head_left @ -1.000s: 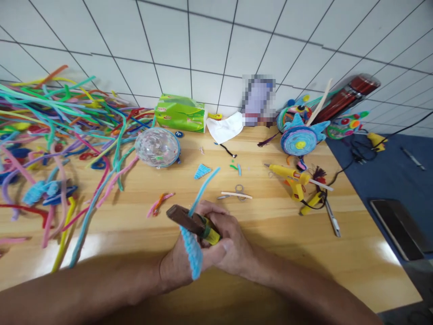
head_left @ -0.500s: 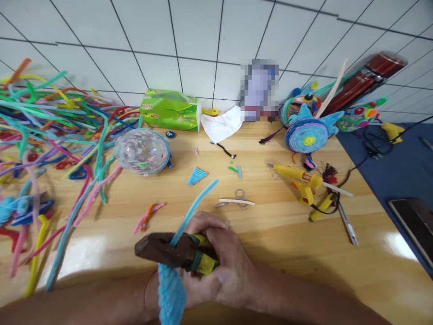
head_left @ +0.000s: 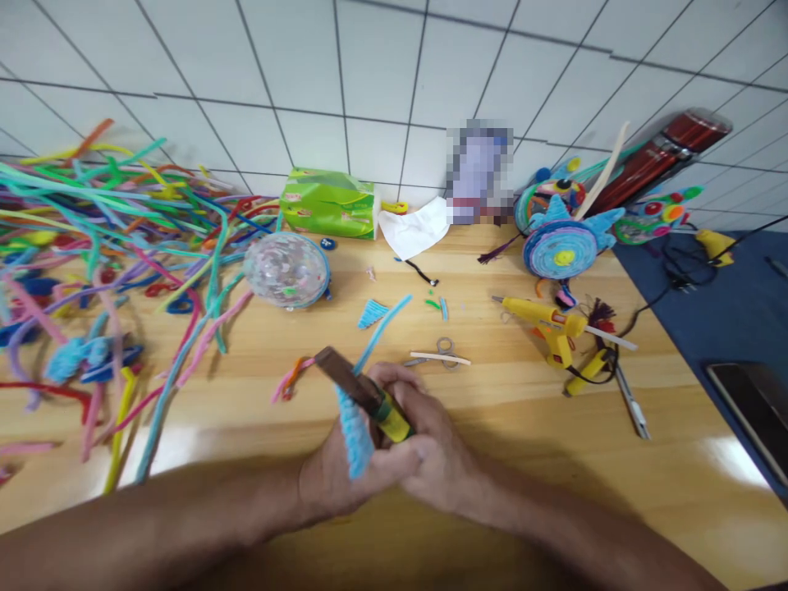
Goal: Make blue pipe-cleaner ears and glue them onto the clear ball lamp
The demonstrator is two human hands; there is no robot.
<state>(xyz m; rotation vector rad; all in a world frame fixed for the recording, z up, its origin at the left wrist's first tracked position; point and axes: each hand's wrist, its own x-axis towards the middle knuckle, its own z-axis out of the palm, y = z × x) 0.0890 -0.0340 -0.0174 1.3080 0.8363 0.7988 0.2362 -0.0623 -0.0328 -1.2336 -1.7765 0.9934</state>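
My right hand (head_left: 440,439) is closed around the yellow-and-green handles of a pair of pliers (head_left: 350,382), whose brown jaws point up and to the left. A folded light-blue pipe cleaner piece (head_left: 355,435) hangs beside the jaws, held in my left hand (head_left: 332,468). One loose blue end (head_left: 387,327) sticks up behind the pliers toward the wall; whether the jaws touch it I cannot tell. The hands meet, and the left fingers are partly hidden. On the table ahead lies a blue ribbed triangle (head_left: 372,313), with small scissors (head_left: 444,349) to its right.
Many coloured pipe cleaners (head_left: 123,205) pile up at left beside a clear ball (head_left: 286,271). A green tissue pack (head_left: 329,203) stands by the tiled wall. At right are a yellow glue gun (head_left: 547,324), a utility knife (head_left: 633,404), a blue craft figure (head_left: 561,246) and a red flask (head_left: 671,156).
The pliers have turned edge-on, and my hands have moved a little away from me with the blue piece, which hangs higher in view. The camera has shifted left.
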